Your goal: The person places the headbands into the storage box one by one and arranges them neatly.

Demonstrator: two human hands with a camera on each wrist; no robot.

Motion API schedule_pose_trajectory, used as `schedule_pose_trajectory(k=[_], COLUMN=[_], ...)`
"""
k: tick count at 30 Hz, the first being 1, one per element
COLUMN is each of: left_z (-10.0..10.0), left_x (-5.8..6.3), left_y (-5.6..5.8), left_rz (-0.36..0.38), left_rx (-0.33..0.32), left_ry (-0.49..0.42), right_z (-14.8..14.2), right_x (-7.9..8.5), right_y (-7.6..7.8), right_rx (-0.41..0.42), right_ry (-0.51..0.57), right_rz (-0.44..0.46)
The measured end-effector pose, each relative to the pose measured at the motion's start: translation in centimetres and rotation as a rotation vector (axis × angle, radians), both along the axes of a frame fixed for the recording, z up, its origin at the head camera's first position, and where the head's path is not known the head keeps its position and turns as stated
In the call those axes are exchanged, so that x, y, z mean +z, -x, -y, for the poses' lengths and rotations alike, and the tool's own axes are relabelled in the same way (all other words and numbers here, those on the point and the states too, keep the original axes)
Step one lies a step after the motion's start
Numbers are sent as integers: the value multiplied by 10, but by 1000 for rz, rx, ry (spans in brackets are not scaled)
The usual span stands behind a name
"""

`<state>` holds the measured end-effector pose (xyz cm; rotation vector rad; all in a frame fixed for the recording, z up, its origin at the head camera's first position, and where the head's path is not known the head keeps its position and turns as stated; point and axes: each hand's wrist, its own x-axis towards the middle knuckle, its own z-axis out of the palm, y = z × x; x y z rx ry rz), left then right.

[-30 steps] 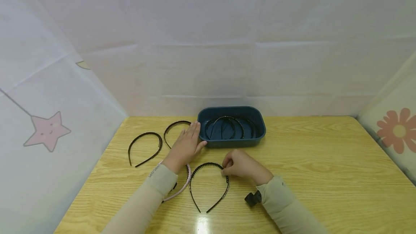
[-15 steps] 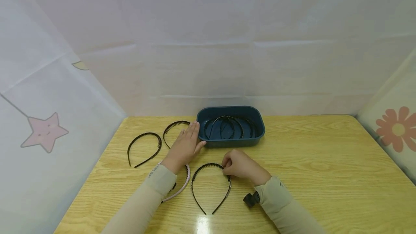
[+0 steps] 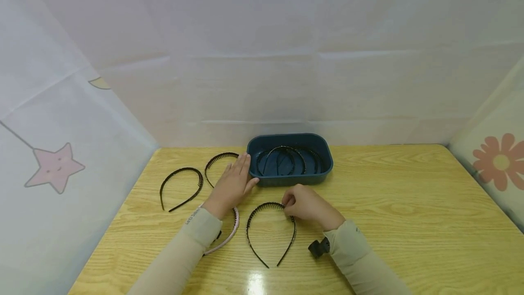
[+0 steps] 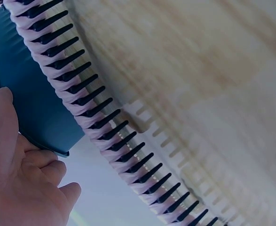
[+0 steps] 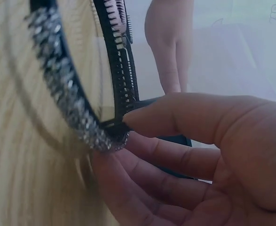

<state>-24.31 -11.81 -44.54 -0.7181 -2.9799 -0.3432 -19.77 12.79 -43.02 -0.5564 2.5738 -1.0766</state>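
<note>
Thumb and fingers of my right hand pinch the upper right of a black toothed headband, its two ends pointing toward me. Silvery sparkling stones cover its outside in the right wrist view. With fairly straight fingers, my left hand rests against the left side of a dark blue plastic basket, thumb by its front corner. Several dark headbands lie inside. A pink-wrapped headband is partly hidden under my left forearm; its black teeth fill the left wrist view.
Two more black headbands lie on the wooden table to the left: one toothed headband at the far left, another headband partly behind my left hand. A pale printed curtain hangs behind the table.
The pinched headband has shifted to the right and turned a little, with my right hand moving slightly along. My left hand has stayed at the basket.
</note>
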Motion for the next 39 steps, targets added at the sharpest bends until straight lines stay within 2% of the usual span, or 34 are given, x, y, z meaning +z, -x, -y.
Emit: schedule_pose_trajectory(k=[13, 20, 31, 39], left_z=[0, 0, -1, -1], left_x=[2, 4, 3, 3], left_y=[0, -1, 0, -1], left_rz=[17, 14, -19, 5], left_rx=[4, -5, 2, 7], left_ry=[11, 6, 22, 18], right_z=[-18, -31, -49, -55], right_x=[13, 19, 33, 38], right_y=[6, 9, 12, 9], right_rx=[-19, -32, -121, -258], right_ry=[27, 77, 137, 174], right_rz=[-37, -65, -95, -140])
